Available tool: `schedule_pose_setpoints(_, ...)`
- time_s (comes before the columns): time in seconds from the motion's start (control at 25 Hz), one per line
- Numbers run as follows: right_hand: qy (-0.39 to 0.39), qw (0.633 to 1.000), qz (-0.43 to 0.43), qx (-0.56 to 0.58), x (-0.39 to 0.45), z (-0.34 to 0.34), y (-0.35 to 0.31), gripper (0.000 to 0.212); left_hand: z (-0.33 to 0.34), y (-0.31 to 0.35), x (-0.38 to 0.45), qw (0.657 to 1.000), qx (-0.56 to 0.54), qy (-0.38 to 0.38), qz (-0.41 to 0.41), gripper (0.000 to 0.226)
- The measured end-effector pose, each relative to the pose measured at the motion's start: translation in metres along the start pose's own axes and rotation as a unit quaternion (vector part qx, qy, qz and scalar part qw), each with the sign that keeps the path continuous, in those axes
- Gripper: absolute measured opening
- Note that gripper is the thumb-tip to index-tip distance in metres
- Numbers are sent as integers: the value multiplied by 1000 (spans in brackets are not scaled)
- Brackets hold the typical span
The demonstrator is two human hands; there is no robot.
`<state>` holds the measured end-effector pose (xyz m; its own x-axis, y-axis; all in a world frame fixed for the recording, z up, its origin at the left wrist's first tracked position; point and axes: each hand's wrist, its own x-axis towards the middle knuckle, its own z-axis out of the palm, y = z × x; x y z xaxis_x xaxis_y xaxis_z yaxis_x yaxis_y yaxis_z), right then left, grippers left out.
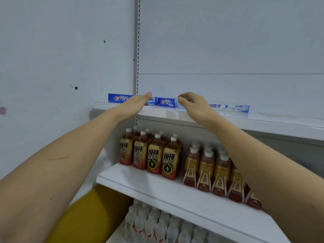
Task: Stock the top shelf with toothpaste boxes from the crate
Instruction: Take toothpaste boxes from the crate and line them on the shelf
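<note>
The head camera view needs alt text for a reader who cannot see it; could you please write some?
Both of a person's hands, left hand and right hand, reach to a row of toothpaste boxes lying along the white top shelf; neither clearly grips one. The shelf below holds brown drink bottles, and clear bottles stand lower still.

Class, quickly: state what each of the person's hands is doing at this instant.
Left hand: open, fingers straight, in front of a Crest box, holding nothing.
Right hand: open, fingers loosely curled, holding nothing.

Open room above toothpaste boxes (167, 102)
</note>
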<state>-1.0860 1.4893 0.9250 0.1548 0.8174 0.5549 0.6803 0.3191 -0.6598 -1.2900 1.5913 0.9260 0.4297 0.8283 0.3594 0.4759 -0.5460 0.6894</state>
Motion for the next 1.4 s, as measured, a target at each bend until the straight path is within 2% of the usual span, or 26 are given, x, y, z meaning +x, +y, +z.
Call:
schedule_pose_setpoints(0.28, -30, 991, 66, 112, -90, 57, 18, 43, 82, -32, -73, 980, -197, 7, -39, 57)
schedule_pose_setpoints(0.44, -57, 969, 170, 172, -154, 108, 62, 48, 143, -86, -125, 968, -231, -54, -81, 55)
schedule_pose_setpoints(0.6, -46, 935, 303, 180, -231, 160, 118, 52, 206, -158, -195, 948, -235, -131, -171, 58)
schedule_pose_setpoints(0.8, -67, 875, 452, 161, -360, 208, 180, 56, 281, -239, -305, 895, -236, -204, -318, 61)
schedule_pose_setpoints(1.04, -89, 788, 585, 170, -498, 211, 250, 62, 370, -292, -404, 832, -200, -259, -449, 62)
schedule_pose_setpoints(1.16, -103, 746, 629, 196, -542, 206, 287, 61, 415, -298, -428, 816, -169, -268, -484, 57)
schedule_pose_setpoints(1.32, -113, 687, 684, 216, -602, 214, 347, 63, 486, -316, -454, 800, -144, -295, -502, 27)
schedule_pose_setpoints(1.4, -105, 652, 716, 227, -633, 224, 371, 58, 518, -326, -474, 788, -119, -322, -511, 26)
